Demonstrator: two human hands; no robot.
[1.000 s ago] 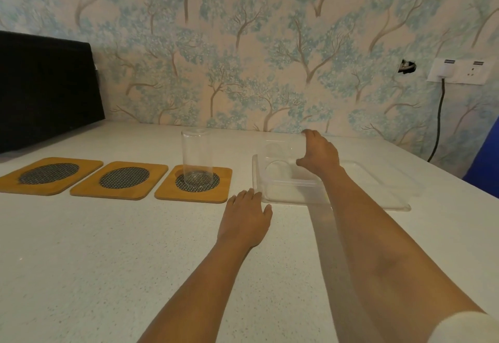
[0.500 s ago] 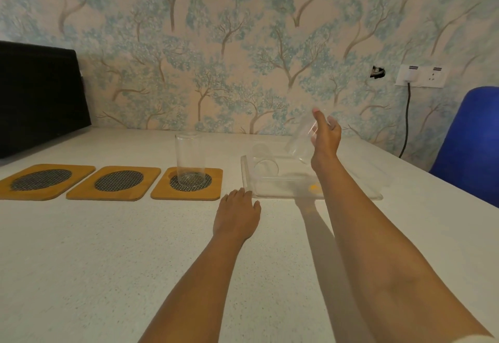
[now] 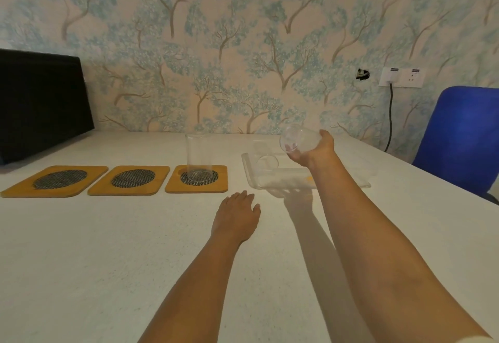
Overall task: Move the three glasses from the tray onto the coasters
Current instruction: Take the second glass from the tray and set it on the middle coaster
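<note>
My right hand [image 3: 317, 149] grips a clear glass [image 3: 297, 138] tilted on its side, held in the air above the clear plastic tray [image 3: 286, 182]. Another clear glass [image 3: 266, 160] lies on its side in the tray's left part. A third glass [image 3: 198, 157] stands upright on the right coaster [image 3: 172, 184]. The middle coaster [image 3: 129, 180] and left coaster [image 3: 56, 180], wooden with dark mesh rounds, are bare. My left hand [image 3: 236, 217] rests flat on the white table, in front of the gap between right coaster and tray.
A black box [image 3: 40, 102] stands at the back left against the wallpapered wall. A blue chair [image 3: 464, 137] is at the table's right edge. A wall socket [image 3: 402, 77] with a black cable hangs behind the tray.
My right hand took hold of a glass in the tray, lifted it and turned it on its side. The left hand stayed flat on the table.
</note>
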